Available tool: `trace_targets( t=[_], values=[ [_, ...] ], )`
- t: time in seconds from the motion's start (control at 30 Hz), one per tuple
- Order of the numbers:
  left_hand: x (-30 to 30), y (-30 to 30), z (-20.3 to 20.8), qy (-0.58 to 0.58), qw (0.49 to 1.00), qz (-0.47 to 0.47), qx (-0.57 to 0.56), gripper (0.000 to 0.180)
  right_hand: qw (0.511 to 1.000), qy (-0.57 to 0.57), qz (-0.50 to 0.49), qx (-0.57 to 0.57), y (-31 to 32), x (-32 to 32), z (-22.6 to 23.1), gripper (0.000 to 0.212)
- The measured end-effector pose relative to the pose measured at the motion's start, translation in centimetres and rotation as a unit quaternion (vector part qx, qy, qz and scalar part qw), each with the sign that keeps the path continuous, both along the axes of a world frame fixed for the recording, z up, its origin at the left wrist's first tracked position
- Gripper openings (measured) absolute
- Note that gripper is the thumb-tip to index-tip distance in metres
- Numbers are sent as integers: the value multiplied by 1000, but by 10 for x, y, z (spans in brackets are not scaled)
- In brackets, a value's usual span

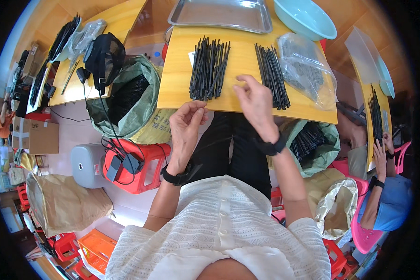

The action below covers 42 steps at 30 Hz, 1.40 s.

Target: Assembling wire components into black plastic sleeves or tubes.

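On the yellow table before me lies a pile of thin black strips (209,70), which look like cable ties, laid roughly side by side. My left hand (185,128) is at the table's front edge, just below this pile. Its thumb and index finger are pinched together; whatever may be between them is too small to make out. A second pile of black strips (271,77) lies farther right. My right hand (257,102) is over the front edge between the two piles, fingers bent and apart, with nothing seen in it.
A clear plastic bag (308,70) lies right of the piles. Behind are a metal tray (219,18) and a light blue basin (308,18). Open sacks of black strips (126,100) flank the table. A red stool (147,163) stands left. At right, a co-worker (382,200) handles black strips.
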<state>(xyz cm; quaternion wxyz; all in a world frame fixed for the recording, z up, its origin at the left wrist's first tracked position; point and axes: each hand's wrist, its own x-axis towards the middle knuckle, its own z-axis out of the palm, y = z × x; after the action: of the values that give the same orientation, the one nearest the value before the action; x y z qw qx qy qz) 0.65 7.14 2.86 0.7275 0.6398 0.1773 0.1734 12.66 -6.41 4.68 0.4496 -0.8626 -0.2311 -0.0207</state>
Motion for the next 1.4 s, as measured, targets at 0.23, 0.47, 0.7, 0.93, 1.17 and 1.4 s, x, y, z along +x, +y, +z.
trace_targets(
  t=[0.23, 0.47, 0.7, 0.93, 1.17, 1.4],
  values=[
    [-13, -9, -4, -10, 999, 7, -39, 13, 996, 39, -32, -69, 66, 6, -16, 33],
    [-12, -28, -16, 7, 997, -23, -76, 13, 993, 52, -97, -46, 63, 6, -18, 31],
    [6, -30, -11, 16, 986, -52, -154, 21, 935, 260, -59, 233, 19, 0, -5, 28],
    [12, -44, 2, 46, 930, -179, -319, 21, 887, 298, 19, 353, -19, -33, 1, 28],
    [7, -58, -11, 46, 879, -252, -403, 14, 838, 344, 49, 421, -45, -51, -10, 25],
    [4, -77, -3, 38, 963, -214, -156, 11, 860, 316, 20, 401, -68, -60, -2, 17]
  ],
)
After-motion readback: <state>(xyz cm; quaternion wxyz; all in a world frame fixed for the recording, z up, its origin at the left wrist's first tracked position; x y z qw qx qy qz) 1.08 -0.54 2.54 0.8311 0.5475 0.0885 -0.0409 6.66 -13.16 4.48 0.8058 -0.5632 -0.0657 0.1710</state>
